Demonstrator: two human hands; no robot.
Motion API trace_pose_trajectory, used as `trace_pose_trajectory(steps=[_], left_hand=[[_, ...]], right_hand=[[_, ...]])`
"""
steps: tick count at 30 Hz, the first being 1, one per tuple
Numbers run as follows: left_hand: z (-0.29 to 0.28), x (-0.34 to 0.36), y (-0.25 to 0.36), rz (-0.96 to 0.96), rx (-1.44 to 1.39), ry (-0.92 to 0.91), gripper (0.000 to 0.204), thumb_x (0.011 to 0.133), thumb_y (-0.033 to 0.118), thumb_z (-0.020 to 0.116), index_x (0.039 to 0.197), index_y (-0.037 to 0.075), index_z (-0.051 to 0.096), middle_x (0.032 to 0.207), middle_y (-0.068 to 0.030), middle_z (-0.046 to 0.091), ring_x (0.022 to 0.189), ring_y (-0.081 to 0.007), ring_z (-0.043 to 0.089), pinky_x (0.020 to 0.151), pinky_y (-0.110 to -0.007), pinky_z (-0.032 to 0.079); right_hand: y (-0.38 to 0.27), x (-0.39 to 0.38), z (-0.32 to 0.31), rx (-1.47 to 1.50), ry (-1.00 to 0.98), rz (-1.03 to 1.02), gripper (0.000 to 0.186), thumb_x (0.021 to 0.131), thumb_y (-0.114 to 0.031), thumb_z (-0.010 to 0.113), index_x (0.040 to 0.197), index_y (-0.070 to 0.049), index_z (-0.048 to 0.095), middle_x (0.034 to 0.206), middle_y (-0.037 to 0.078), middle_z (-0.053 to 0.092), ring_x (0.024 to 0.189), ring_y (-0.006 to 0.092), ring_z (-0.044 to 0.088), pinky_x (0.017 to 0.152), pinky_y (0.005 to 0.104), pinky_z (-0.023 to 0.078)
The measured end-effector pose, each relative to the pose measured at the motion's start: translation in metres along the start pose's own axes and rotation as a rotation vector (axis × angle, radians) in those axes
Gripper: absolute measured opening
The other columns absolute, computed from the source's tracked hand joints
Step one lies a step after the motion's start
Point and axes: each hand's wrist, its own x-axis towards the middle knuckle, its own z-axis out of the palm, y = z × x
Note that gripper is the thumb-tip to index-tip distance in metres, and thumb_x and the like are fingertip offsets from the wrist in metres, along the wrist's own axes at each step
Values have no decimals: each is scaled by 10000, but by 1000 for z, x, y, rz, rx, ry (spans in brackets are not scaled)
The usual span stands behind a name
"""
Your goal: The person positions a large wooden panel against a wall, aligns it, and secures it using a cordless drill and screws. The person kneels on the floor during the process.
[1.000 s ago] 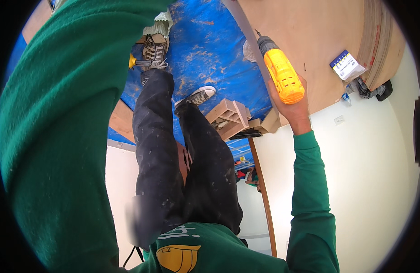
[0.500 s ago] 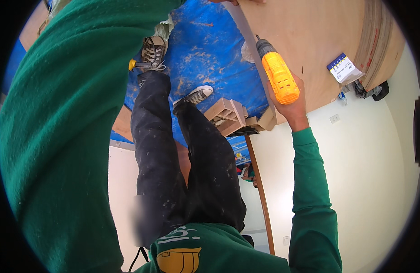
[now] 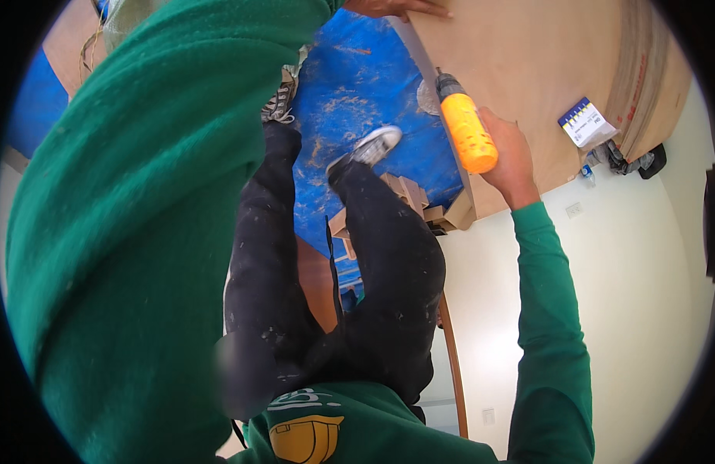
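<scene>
My right hand (image 3: 514,158) is closed around the grip of a yellow and black cordless drill (image 3: 467,131). The drill points away from me, its bit by the left edge of a large plywood sheet (image 3: 520,69). At the top of the view, my left hand (image 3: 392,6) rests at the sheet's far left corner. Its visible fingers are stretched out along the wood; the rest is cut off by the picture's edge.
A small blue and white box (image 3: 586,122) lies on the plywood near curved stacked boards (image 3: 636,77). Blue sheeting (image 3: 357,85) covers the floor. Wooden pieces (image 3: 408,193) lie by my right shoe (image 3: 375,145). A white wall (image 3: 628,255) stands at right.
My right foot has stepped forward and to the right. More of my left hand shows at the sheet's corner. The drill stays beside the plywood edge, its body turned slightly more upright.
</scene>
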Motion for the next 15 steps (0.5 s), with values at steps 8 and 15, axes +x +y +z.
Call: trace_pose_trajectory(steps=[8, 15], left_hand=[[-36, 18, 39, -234, 27, -346, 1047, 813, 558, 792, 1701, 295, 302, 1789, -68, 230, 1656, -364, 157, 1270, -767, 76], [-70, 54, 156, -662, -335, -92, 466, 906, 148, 750, 1370, 155, 712, 1262, -73, 690, 1261, -318, 616, 1096, -430, 489]], right_hand=[[-27, -11, -20, -74, 26, -58, 334, 871, -314, 777, 1080, -63, 707, 950, 243, 758, 929, 445, 739, 813, 551, 596], [-47, -167, 85, 272, 154, 83, 310, 897, -209, 733, 1127, -40, 613, 970, 203, 706, 940, 400, 725, 833, 545, 544]])
